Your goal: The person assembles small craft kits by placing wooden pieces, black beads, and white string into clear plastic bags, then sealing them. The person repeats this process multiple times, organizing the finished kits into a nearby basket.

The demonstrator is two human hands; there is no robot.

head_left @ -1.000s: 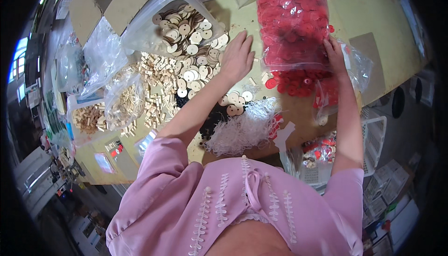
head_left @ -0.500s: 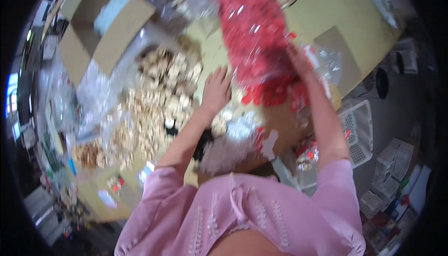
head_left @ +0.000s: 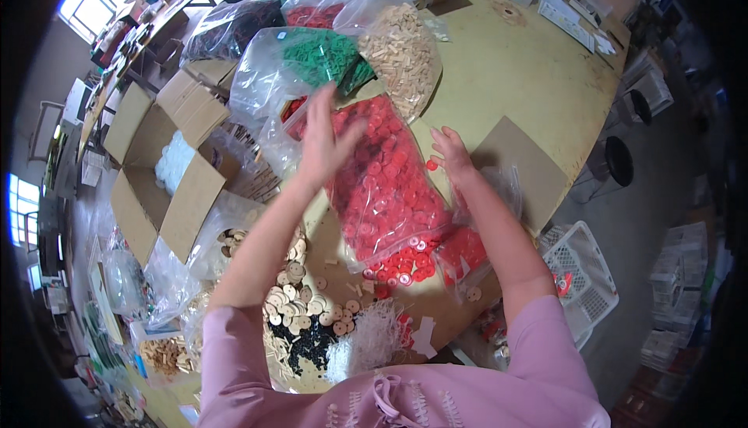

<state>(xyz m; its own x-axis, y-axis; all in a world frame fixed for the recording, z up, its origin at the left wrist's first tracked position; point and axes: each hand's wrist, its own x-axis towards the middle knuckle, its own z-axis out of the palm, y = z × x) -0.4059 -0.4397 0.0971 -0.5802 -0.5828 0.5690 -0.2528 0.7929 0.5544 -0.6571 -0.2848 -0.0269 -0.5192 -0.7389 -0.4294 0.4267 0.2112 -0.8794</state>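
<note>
Cluttered table (head_left: 499, 77), left hand (head_left: 323, 143) blurred, red-button bag (head_left: 386, 182)

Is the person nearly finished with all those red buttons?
Not nearly. Some red discs have spilled from the clear bag of red discs onto the table. The left hand is over the bag, the right hand at its edge. Wooden discs lie loose.

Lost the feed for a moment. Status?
Left hand raised, open, over bag of red buttons. Right hand at bag's right edge. Red buttons spilled at its mouth.
</note>
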